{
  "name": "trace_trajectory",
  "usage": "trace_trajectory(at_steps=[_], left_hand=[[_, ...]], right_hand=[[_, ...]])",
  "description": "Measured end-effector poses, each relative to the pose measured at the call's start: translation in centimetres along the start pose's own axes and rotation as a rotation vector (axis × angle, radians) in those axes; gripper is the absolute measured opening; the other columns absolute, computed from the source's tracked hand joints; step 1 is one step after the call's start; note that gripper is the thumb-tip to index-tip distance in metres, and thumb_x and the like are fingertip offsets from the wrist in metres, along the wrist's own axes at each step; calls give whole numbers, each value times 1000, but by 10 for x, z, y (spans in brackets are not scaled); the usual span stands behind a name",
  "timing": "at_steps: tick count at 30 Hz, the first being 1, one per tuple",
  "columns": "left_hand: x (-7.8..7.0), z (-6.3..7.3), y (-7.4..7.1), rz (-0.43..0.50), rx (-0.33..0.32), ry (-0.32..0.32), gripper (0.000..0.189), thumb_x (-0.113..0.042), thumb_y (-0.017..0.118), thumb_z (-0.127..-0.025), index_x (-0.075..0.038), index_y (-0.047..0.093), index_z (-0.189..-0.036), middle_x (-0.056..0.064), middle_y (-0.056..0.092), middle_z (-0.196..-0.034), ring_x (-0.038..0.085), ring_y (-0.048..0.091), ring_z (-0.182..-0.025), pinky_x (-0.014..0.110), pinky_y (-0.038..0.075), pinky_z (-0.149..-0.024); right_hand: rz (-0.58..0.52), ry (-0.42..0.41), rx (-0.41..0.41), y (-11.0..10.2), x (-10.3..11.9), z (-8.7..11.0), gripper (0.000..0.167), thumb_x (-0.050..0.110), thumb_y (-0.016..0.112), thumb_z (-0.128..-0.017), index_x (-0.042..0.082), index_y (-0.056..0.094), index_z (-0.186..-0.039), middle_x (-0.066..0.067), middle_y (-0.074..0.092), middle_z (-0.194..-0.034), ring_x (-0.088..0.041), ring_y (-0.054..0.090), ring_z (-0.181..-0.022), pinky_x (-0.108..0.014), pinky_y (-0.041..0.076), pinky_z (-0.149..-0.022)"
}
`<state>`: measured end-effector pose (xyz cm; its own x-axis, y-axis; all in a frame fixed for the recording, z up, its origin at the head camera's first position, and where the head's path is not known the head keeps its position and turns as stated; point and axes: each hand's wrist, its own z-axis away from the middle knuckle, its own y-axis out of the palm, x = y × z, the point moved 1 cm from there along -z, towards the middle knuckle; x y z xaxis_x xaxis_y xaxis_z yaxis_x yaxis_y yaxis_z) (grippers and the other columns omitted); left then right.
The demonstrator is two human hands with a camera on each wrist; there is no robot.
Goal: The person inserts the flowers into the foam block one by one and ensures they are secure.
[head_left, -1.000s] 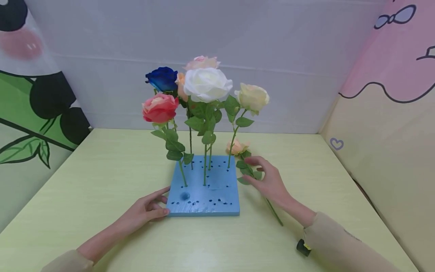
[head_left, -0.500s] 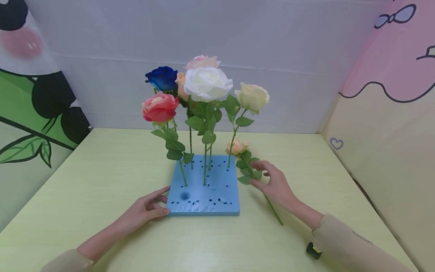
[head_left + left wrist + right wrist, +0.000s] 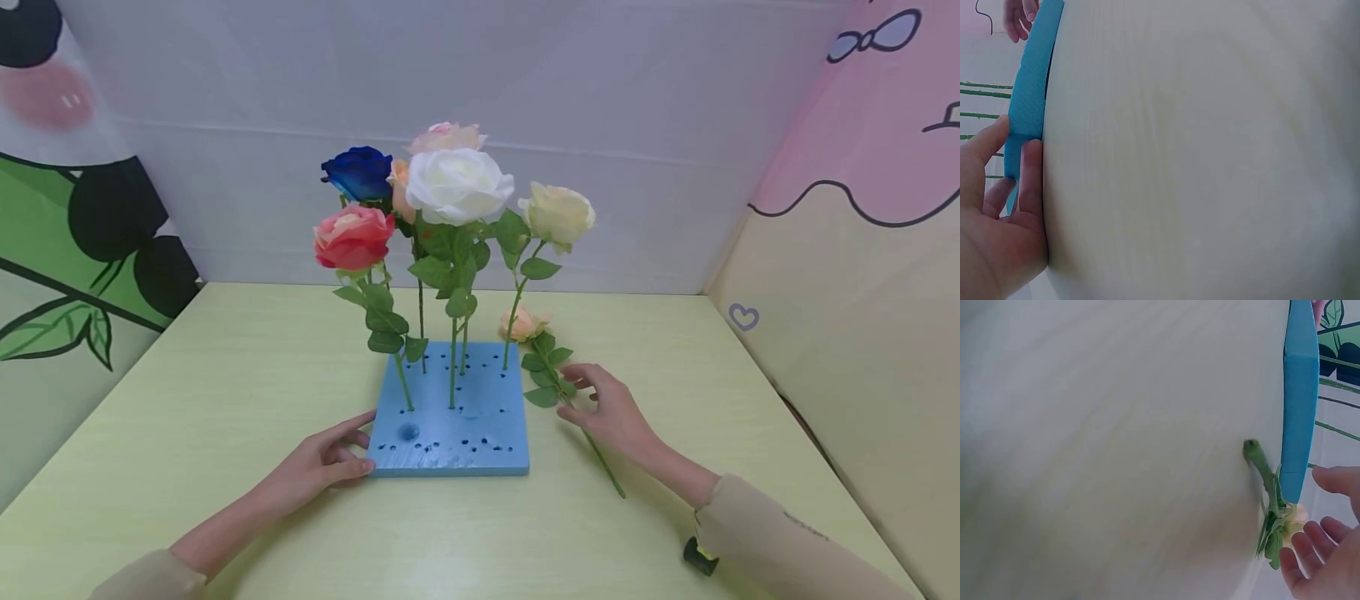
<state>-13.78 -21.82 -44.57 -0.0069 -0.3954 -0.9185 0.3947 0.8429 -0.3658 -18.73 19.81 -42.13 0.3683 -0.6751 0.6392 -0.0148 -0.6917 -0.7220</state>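
A blue foam board (image 3: pixel 487 429) with many holes lies on the table, several artificial roses standing in it. At its front left corner, my left hand (image 3: pixel 318 467) grips the edge, thumb and fingers against the board. In the left wrist view, the thumb (image 3: pixel 994 140) touches the upper edge while a finger lies low along the side. Right of the board a peach rose (image 3: pixel 525 325) rests on the table, its stem slanting toward me. My right hand (image 3: pixel 611 412) hovers over that stem with fingers apart; the right wrist view shows nothing between them.
Upright in the board are a white rose (image 3: pixel 459 187), a red rose (image 3: pixel 352 237), a blue rose (image 3: pixel 358 173), a cream rose (image 3: pixel 558 215), a pale pink rose (image 3: pixel 444 137) and a partly hidden peach one. Walls enclose the table (image 3: pixel 225 367) behind and beside.
My right hand has drawn back a little to the right and toward me, along the lying rose's stem. The left hand, board and roses have stayed put.
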Motion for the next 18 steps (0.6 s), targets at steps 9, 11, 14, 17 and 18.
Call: trace_trajectory(at_steps=[9, 11, 14, 17, 18], left_hand=[[-2, -1, 0, 26, 3, 6, 76, -21, 71, -91, -6, 31, -155, 23, 51, -126, 8, 65, -87, 22, 57, -81], [-2, -1, 1, 33, 3, -5, 77, -22, 71, -91, -6, 31, -155, 22, 51, -126, 8, 65, -87, 22, 57, -82], [-1, -1, 1, 32, 4, -13, 77, -22, 71, -91, -6, 30, -155, 22, 50, -126, 8, 65, -87, 22, 57, -82], [0, -1, 1, 27, 2, -12, 77, -23, 71, -91, -7, 30, -155, 22, 50, -126, 8, 64, -87, 22, 57, -82], [0, -1, 1, 25, 6, -10, 77, -23, 71, -92, -6, 30, -155, 23, 50, -127, 8, 64, -87, 22, 57, -82]], right_hand=[[16, 53, 65, -1, -5, 2, 58, 11, 78, -82, 3, 54, -134, -15, 62, -128, -32, 61, -111, -47, 52, -91], [22, 55, 80, -2, -6, 2, 58, 11, 78, -82, 2, 54, -134, -16, 62, -126, -31, 61, -108, -46, 52, -90], [33, 54, 102, -3, -7, 2, 59, 10, 78, -82, 0, 54, -135, -17, 63, -120, -29, 62, -102, -44, 53, -86], [48, 53, 125, -4, -8, 2, 58, 10, 78, -82, -1, 54, -135, -15, 63, -114, -26, 62, -97, -41, 53, -83], [52, 58, 132, -4, -9, 2, 58, 10, 78, -82, -1, 55, -135, -14, 64, -113, -25, 62, -95, -39, 53, -82]])
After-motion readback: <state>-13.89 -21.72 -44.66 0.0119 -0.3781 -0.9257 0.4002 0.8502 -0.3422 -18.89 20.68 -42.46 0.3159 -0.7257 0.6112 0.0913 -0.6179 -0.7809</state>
